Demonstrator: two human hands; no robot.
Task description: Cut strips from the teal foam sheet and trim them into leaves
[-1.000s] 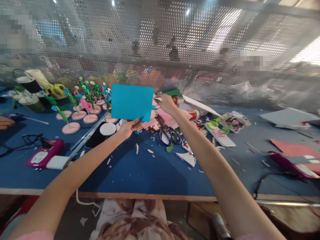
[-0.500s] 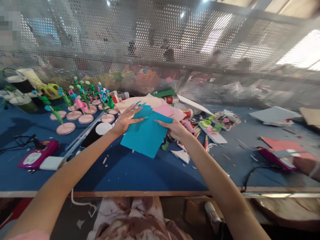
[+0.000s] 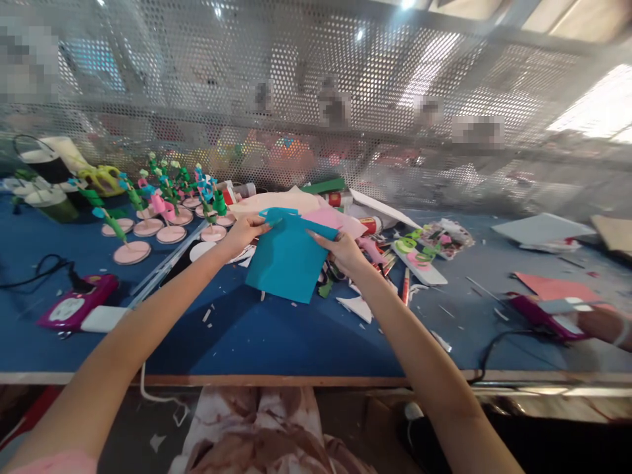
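A blue sheet of paper (image 3: 286,263) is held up over the table between my two hands, its lower edge tilted toward me. My left hand (image 3: 247,234) pinches it near the top left corner, by a cut strip at its upper edge. At the upper right corner my right hand (image 3: 343,250) grips the sheet, thumb on the front and fingers behind it. Pink paper (image 3: 340,220) and a pale peach sheet (image 3: 276,201) lie just behind the blue one. Scraps and white offcuts (image 3: 356,307) are scattered beside my right hand.
Several paper flowers on round pink bases (image 3: 132,253) stand at the left. A magenta power strip (image 3: 79,303) with a plug and white adapter lies in front. A perforated metal screen (image 3: 296,99) closes the back. Another person's hand (image 3: 600,324) rests by a second magenta strip (image 3: 543,316).
My left hand's fingers have gone from spread over the sheet to pinching its upper left edge. The sheet has turned a little and hangs straighter. My right hand keeps its grip.
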